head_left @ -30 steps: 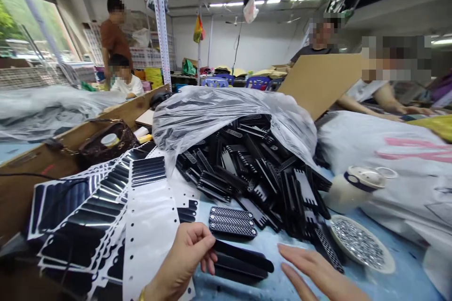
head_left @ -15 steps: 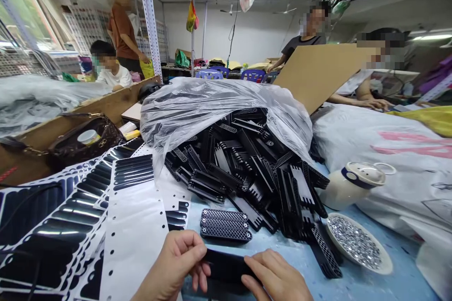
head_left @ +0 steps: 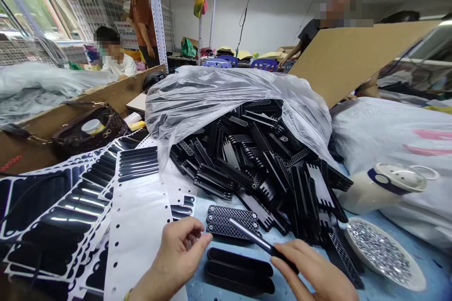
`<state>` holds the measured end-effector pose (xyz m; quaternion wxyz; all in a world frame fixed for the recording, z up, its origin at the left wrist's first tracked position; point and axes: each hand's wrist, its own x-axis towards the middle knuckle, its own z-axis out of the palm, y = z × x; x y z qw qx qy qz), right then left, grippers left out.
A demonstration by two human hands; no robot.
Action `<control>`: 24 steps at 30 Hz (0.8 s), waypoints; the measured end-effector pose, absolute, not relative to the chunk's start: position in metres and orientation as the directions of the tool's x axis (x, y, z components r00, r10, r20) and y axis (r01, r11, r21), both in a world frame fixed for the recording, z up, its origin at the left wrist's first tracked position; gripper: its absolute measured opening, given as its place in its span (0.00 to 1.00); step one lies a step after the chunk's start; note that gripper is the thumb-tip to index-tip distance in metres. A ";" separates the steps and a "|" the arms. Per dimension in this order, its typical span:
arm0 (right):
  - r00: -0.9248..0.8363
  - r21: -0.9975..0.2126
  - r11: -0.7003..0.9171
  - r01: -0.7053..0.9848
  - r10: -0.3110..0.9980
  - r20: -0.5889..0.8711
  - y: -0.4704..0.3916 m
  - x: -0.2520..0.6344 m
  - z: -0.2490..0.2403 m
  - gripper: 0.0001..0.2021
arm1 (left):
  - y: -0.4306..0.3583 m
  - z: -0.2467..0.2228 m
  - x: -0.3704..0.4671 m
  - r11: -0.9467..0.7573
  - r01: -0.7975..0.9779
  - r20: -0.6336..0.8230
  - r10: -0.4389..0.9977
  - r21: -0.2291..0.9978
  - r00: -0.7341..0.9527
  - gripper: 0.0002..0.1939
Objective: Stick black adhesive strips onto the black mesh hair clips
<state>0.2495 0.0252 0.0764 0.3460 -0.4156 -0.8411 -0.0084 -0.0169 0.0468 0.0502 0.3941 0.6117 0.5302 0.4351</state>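
Workshop bench (head_left: pixel 395 287), blue-topped, carries a clear bag spilling black plastic parts (head_left: pixel 261 160). Near its front edge, the right hand (head_left: pixel 314 273) pinches a thin black strip (head_left: pixel 252 236) between its fingers, tilted above two black oblong pieces (head_left: pixel 240 270). The left hand (head_left: pixel 176 256), fingers loosely curled and empty, hovers just left of them.

black mesh-patterned plastic parts (head_left: pixel 261 164) in clear bag (head_left: pixel 212 99) | glossy black stickers (head_left: pixel 70 216) on white backing sheets (head_left: pixel 137 235), left | light blue table (head_left: pixel 388 287) | silver beads in white dish (head_left: pixel 383 256), right | brown patterned handbag (head_left: pixel 90 131), far left
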 end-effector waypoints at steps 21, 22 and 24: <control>-0.372 -0.413 0.676 0.611 0.705 0.603 0.060 0.244 0.041 0.07 | 0.052 0.014 -0.004 -0.207 0.527 0.195 0.978 0.824 0.078 0.11; -0.386 -0.409 0.676 0.612 0.708 0.591 0.058 0.244 0.041 0.08 | 0.052 0.014 -0.003 -0.213 0.518 0.198 0.976 0.828 0.086 0.11; -0.418 -0.402 0.676 0.617 0.715 0.561 0.053 0.244 0.041 0.09 | 0.051 0.013 -0.004 -0.220 0.499 0.198 0.975 0.838 0.098 0.11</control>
